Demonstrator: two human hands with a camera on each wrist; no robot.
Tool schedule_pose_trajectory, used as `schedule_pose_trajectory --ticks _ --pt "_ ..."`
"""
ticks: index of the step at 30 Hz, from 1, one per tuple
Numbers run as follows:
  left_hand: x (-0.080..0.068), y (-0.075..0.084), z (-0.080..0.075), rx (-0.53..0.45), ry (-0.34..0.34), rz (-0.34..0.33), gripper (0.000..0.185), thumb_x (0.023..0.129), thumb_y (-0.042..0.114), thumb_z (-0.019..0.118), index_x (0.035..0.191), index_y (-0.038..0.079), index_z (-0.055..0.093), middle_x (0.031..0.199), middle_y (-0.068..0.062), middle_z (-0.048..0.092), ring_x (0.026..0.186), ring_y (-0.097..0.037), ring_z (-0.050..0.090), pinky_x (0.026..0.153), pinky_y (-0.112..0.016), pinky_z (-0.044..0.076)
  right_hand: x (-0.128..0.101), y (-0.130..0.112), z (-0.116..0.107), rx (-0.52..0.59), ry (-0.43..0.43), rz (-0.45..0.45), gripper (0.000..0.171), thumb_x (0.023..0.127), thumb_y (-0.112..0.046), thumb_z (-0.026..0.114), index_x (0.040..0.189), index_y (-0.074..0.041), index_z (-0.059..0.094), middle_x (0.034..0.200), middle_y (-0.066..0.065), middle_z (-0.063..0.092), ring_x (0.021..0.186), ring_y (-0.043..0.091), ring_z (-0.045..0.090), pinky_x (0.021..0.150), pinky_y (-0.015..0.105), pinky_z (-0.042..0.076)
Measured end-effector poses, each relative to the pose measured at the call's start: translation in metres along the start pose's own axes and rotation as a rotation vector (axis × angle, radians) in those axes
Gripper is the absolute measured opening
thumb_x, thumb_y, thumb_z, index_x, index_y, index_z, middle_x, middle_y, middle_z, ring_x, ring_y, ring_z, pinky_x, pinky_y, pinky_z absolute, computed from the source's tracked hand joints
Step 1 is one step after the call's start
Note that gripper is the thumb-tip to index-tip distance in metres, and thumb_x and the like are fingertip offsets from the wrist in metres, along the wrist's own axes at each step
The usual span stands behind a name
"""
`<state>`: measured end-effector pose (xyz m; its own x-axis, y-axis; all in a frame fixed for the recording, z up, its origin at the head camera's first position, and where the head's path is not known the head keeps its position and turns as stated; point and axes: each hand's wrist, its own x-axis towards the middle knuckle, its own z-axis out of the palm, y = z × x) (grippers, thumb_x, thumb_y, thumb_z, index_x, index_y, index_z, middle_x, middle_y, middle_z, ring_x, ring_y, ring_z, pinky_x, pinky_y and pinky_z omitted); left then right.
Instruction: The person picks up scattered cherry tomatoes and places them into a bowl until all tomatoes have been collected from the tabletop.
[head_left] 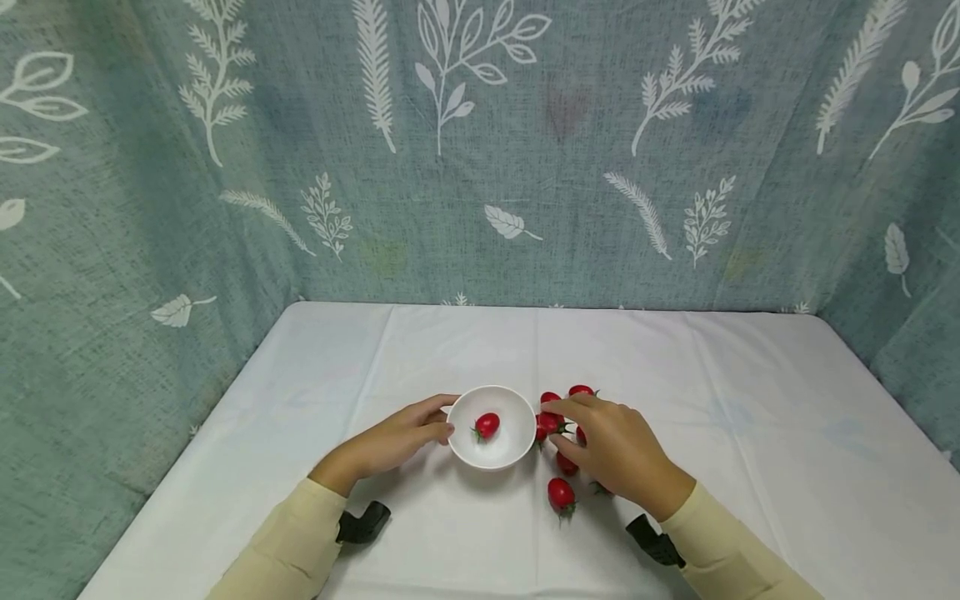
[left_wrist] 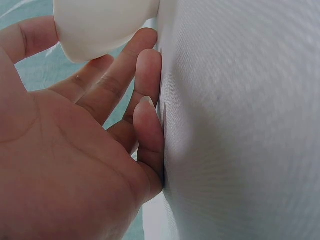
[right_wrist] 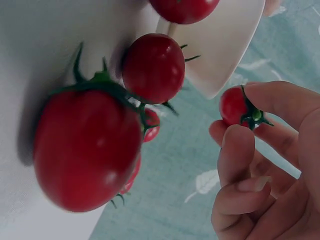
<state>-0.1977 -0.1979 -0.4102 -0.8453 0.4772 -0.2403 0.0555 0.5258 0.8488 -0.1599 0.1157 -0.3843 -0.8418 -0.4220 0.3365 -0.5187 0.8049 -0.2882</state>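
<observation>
Mid-transfer of tomatoes into the bowl [head_left: 491,427], by the look of it. Left hand [head_left: 397,442] at the bowl's left wall, fingers nearly straight and touching the outside, steadying rather than gripping. Right hand [head_left: 611,446] just right of the bowl, over the loose cluster [head_left: 558,433] on the cloth [head_left: 750,433], thumb and fingertips pinched round one tomato [right_wrist: 235,106], barely clear of the pile. One tomato [head_left: 487,425] already inside the bowl; another [head_left: 561,494] lying apart, nearer. Next move, judged from this: short lift leftward over the rim, release low to avoid a bounce, light grip throughout to spare the skin, bowl held steady meanwhile.
</observation>
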Motion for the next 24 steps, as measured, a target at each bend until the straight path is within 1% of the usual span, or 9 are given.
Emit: schedule_pose_trajectory --ticks 3,5,8,10,14,18,22,24 --pt "0.000 0.000 0.000 0.003 0.000 0.004 0.048 0.102 0.035 0.053 0.148 0.027 0.044 0.126 -0.003 0.065 0.120 -0.021 0.054 0.109 -0.059 0.033 0.001 -0.003 0.000 0.025 0.033 -0.030 0.036 0.081 -0.025 0.084 0.115 -0.022 0.073 0.090 -0.007 0.067 0.058 0.000 0.043 0.054 0.020 0.037" --pt "0.000 0.000 0.000 0.007 0.004 0.001 0.048 0.101 0.035 0.054 0.148 0.029 0.045 0.125 -0.002 0.066 0.119 -0.020 0.054 0.108 -0.058 0.033 0.002 -0.005 0.000 0.029 0.051 -0.051 0.035 0.082 -0.025 0.084 0.115 -0.022 0.073 0.096 -0.006 0.070 0.062 0.002 0.052 0.056 0.020 0.041" --pt "0.001 0.000 0.000 0.009 0.011 -0.001 0.047 0.101 0.036 0.055 0.147 0.032 0.046 0.125 0.000 0.066 0.118 -0.019 0.054 0.108 -0.057 0.033 0.006 -0.009 0.000 0.016 0.064 -0.074 0.035 0.083 -0.026 0.083 0.116 -0.022 0.073 0.103 -0.006 0.073 0.075 0.007 0.065 0.060 0.021 0.047" --pt "0.001 0.000 0.001 0.009 0.013 -0.004 0.047 0.101 0.036 0.055 0.147 0.032 0.046 0.125 0.001 0.066 0.117 -0.019 0.054 0.107 -0.057 0.033 0.008 -0.011 0.000 0.014 0.059 -0.084 0.034 0.084 -0.026 0.082 0.116 -0.022 0.072 0.104 -0.006 0.073 0.083 0.010 0.070 0.061 0.022 0.049" --pt "0.001 0.000 0.001 0.004 0.013 -0.007 0.048 0.101 0.035 0.055 0.147 0.031 0.045 0.124 0.001 0.066 0.117 -0.019 0.054 0.107 -0.057 0.034 0.014 -0.017 0.000 0.018 0.041 -0.090 0.033 0.085 -0.026 0.080 0.117 -0.023 0.071 0.103 -0.007 0.072 0.083 0.011 0.069 0.060 0.021 0.048" --pt "0.001 0.000 0.001 0.008 0.012 -0.011 0.048 0.101 0.035 0.055 0.148 0.031 0.045 0.125 0.001 0.066 0.117 -0.019 0.054 0.108 -0.056 0.034 0.020 -0.021 0.002 -0.003 0.030 -0.094 0.035 0.085 -0.027 0.080 0.119 -0.023 0.071 0.104 -0.006 0.072 0.075 0.010 0.066 0.058 0.021 0.046" --pt "0.000 0.000 0.000 0.010 0.006 -0.003 0.048 0.102 0.035 0.054 0.149 0.029 0.044 0.125 -0.001 0.066 0.118 -0.019 0.054 0.108 -0.057 0.034 0.025 -0.025 0.006 -0.007 -0.008 -0.080 0.037 0.085 -0.029 0.080 0.121 -0.023 0.071 0.107 -0.004 0.072 0.067 0.007 0.059 0.057 0.020 0.045" --pt "-0.001 0.001 0.000 0.011 0.005 0.002 0.049 0.102 0.035 0.053 0.149 0.027 0.043 0.125 -0.002 0.066 0.118 -0.020 0.054 0.108 -0.058 0.033 0.027 -0.026 0.008 0.000 -0.029 -0.068 0.038 0.085 -0.030 0.080 0.121 -0.023 0.071 0.108 -0.003 0.072 0.069 0.007 0.060 0.059 0.021 0.047"
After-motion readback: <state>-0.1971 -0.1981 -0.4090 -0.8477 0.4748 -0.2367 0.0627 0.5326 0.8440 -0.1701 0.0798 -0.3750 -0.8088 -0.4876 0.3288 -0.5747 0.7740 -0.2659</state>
